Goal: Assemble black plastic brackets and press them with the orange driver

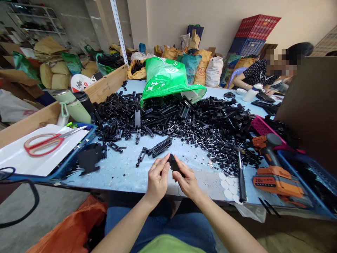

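Between both hands, above the table's front part, is a small black plastic part point(173, 162). My left hand point(158, 172) pinches its left side, thumb against fingers. On the other side, my right hand point(186, 175) grips it with thumb and fingertips; its lower end is partly covered by them. Just beyond my hands lie black bar-shaped parts point(162, 147) and a black linked piece point(141, 156). Behind these spreads a large heap of black plastic parts point(118, 116), with many silver pins point(196, 135) and black knobs mixed in on the right.
A green sack point(165, 77) lies open over the heap. Red-handled scissors point(43, 143) rest on white paper at left, near a green flask point(75, 107). At right are a hammer point(241, 179), white discs point(228, 185) and an orange cordless drill point(276, 179). Another person point(259, 72) sits at the far right.
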The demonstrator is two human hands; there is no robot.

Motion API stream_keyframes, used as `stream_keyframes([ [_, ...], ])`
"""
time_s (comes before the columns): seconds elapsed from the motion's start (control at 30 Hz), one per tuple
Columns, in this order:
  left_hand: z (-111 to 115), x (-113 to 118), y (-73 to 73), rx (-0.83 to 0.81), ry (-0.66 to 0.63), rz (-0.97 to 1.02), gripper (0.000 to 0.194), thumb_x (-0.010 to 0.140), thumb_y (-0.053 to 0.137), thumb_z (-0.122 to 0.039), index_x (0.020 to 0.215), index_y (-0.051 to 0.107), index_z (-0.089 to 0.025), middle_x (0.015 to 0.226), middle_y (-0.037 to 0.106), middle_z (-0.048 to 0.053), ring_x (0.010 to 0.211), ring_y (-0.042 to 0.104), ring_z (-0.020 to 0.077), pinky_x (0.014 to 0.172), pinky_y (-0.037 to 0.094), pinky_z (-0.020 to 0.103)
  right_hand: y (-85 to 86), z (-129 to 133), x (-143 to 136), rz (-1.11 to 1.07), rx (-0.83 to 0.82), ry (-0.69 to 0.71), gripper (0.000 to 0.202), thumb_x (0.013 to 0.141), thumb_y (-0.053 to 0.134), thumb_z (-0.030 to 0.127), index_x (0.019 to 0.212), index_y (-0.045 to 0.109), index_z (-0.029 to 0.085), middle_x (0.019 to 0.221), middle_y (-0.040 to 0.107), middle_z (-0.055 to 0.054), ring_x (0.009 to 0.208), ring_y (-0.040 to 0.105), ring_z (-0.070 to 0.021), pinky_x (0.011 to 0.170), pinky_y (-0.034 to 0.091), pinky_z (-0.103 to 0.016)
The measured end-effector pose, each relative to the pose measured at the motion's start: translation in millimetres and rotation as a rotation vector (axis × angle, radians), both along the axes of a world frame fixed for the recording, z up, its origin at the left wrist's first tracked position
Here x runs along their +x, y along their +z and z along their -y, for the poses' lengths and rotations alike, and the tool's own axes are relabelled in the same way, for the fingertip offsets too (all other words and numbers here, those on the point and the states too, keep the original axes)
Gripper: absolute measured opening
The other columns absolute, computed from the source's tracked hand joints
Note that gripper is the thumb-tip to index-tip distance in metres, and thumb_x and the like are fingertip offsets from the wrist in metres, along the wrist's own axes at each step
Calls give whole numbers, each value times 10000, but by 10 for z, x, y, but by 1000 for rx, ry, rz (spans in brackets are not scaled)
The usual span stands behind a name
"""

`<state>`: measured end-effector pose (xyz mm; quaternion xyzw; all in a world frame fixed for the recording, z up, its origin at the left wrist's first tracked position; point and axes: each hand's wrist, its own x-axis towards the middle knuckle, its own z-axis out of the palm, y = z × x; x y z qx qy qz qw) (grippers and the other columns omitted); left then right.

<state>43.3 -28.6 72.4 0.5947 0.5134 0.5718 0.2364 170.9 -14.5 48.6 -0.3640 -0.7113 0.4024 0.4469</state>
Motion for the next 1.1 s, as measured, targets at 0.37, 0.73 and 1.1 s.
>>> stream_keyframes([
  [0.37,76,-160,-454,-422,94,-208,518,858,463,-345,1334,362,-167,1095,575,143,951,594,254,745,510,384,-21,-988,558,681,111,-183,431,906,404,400,1314,437,266,1203,542,-71,1087,488,-222,915,408,-383],
  [0.73,-240,-146,-262,-114,-380,-1076,319,858,419,-108,1145,524,-198,917,593,74,877,546,215,830,430,413,198,-2471,1321,1091,-18,-753,337,819,542,301,1093,571,106,1020,603,-172,987,529,-274,848,350,-408],
  [1.1,-327,-210,-237,15,-130,-828,470,888,429,-301,1337,350,-190,1318,418,149,1254,337,297,997,320,484,492,-1296,986,427,203,-677,283,809,486,317,956,659,147,832,662,-67,713,589,-170,698,466,-305],
])
